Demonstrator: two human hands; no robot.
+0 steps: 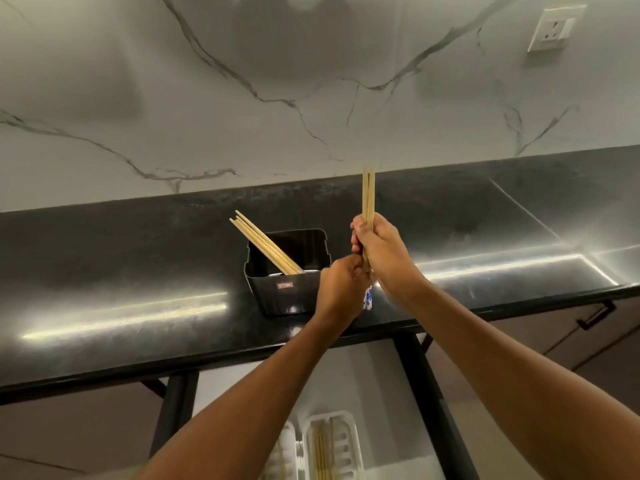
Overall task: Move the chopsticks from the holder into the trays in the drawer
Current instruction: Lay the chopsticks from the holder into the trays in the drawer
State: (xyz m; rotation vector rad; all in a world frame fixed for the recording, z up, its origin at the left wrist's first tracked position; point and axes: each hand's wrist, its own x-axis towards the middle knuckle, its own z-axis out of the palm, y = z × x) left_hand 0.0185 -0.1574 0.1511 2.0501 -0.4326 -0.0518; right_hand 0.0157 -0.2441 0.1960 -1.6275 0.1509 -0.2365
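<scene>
Right hand [377, 247] gripping upright chopsticks [368, 195]

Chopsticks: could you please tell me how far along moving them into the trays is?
Partly done. Some chopsticks already lie in the right tray. The right hand grips a pair upright, with the left hand at its lower end. A few sticks still lean in the holder.

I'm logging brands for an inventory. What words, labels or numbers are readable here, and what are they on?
Small red and white label on the front of the black holder: too blurred to read.
Wall socket: no readable marking.
Blue and white pattern on the held chopsticks, low end: no legible text.
</scene>
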